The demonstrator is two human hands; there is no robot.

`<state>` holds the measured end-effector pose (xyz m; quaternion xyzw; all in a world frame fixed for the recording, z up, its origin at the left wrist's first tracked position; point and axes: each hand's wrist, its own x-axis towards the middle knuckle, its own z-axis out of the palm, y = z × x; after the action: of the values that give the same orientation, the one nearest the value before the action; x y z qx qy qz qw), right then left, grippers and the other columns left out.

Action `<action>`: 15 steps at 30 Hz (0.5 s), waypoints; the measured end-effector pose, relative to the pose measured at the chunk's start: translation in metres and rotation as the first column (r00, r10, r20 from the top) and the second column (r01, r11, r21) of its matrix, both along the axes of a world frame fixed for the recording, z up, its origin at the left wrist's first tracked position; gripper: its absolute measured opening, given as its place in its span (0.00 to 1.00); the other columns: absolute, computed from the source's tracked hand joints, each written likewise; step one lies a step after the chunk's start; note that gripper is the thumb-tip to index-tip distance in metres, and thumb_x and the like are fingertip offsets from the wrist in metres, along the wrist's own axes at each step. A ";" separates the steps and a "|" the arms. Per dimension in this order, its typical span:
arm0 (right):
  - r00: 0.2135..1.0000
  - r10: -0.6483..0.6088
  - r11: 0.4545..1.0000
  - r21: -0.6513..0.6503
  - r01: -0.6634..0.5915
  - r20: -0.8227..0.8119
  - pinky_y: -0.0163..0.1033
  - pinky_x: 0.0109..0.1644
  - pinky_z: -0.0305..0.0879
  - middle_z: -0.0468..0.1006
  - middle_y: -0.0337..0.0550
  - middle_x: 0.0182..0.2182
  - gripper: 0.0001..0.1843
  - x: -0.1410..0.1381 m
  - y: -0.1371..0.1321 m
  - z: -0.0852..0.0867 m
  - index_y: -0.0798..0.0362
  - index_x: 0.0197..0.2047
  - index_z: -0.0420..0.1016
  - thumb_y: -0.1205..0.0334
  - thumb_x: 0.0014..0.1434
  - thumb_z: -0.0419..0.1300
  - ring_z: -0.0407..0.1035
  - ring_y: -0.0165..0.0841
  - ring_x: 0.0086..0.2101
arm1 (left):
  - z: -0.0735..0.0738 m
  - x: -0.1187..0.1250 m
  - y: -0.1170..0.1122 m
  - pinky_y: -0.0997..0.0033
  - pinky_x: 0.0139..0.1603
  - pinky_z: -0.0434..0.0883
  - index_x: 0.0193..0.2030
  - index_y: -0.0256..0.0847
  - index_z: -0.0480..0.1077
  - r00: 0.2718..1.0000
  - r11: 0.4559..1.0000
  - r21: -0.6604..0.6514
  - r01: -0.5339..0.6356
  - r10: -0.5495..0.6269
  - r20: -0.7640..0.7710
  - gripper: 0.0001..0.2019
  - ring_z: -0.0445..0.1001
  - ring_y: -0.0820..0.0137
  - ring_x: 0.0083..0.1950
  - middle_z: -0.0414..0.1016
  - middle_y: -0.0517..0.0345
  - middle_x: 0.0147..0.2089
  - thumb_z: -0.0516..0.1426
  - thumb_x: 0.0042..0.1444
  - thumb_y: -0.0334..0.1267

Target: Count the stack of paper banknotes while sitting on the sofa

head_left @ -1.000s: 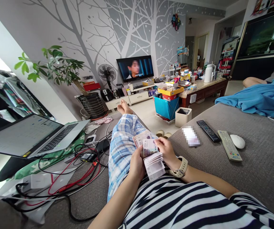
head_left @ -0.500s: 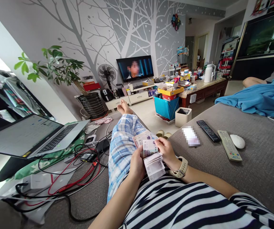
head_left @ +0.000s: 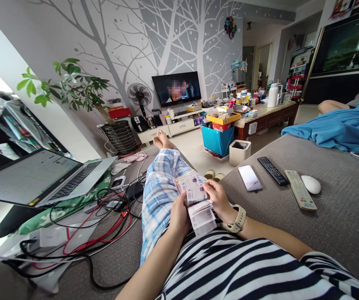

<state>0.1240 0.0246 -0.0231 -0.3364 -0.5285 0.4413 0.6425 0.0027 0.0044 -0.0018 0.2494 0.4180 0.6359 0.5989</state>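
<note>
A stack of banknotes [head_left: 197,202] rests over my lap, above my plaid trouser leg [head_left: 162,191]. My left hand [head_left: 179,216] wraps round the stack's lower left side. My right hand [head_left: 219,199], with a pale watch [head_left: 237,220] on the wrist, pinches the top notes at the right edge. The upper notes are fanned up and away from the folded lower ones. Both hands are closed on the money.
On the grey sofa to my right lie a phone [head_left: 250,178], a black remote [head_left: 272,171], a light remote [head_left: 300,190] and a white mouse [head_left: 311,184]. An open laptop [head_left: 42,177] and tangled cables [head_left: 98,221] sit left. A person's leg [head_left: 332,107] shows beyond a blue blanket [head_left: 338,127].
My right hand has flicked the top note upward over the stack. The left hand holds still. The TV picture changed.
</note>
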 end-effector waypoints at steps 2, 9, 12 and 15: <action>1.000 0.003 1.000 0.001 -0.003 0.002 0.37 0.27 0.52 0.63 0.35 0.21 0.23 0.000 0.000 0.000 0.50 0.25 0.66 0.41 0.60 0.60 0.56 0.30 0.23 | 0.000 0.000 0.000 0.59 0.48 0.78 0.40 0.33 0.78 1.000 1.000 0.006 0.004 -0.004 -0.004 0.10 0.83 0.56 0.43 0.84 0.49 0.35 0.58 0.55 0.35; 1.000 -0.006 1.000 0.014 0.005 0.019 0.38 0.28 0.53 0.64 0.35 0.21 0.25 0.002 -0.001 0.000 0.50 0.25 0.65 0.39 0.61 0.59 0.57 0.31 0.24 | -0.001 0.000 -0.001 0.57 0.49 0.78 0.42 0.32 0.78 1.000 1.000 0.016 0.013 -0.013 -0.008 0.11 0.83 0.55 0.44 0.84 0.48 0.36 0.58 0.56 0.36; 1.000 -0.003 1.000 0.017 0.002 0.018 0.38 0.28 0.53 0.64 0.35 0.21 0.25 0.001 -0.001 0.000 0.49 0.25 0.65 0.39 0.61 0.59 0.57 0.31 0.24 | -0.003 -0.001 0.000 0.58 0.49 0.78 0.42 0.32 0.78 1.000 1.000 0.014 0.015 -0.015 -0.004 0.12 0.83 0.55 0.45 0.84 0.46 0.40 0.58 0.56 0.36; 1.000 0.002 1.000 0.016 -0.002 0.013 0.38 0.28 0.53 0.64 0.36 0.21 0.24 0.001 -0.001 -0.001 0.50 0.25 0.65 0.39 0.61 0.59 0.57 0.31 0.24 | -0.004 -0.001 0.001 0.57 0.50 0.78 0.43 0.32 0.78 1.000 1.000 0.019 0.022 -0.022 0.004 0.12 0.83 0.55 0.45 0.85 0.47 0.40 0.58 0.55 0.35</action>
<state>0.1247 0.0239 -0.0238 -0.3334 -0.5365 0.4356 0.6413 0.0020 0.0051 -0.0061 0.2581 0.4078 0.6338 0.6044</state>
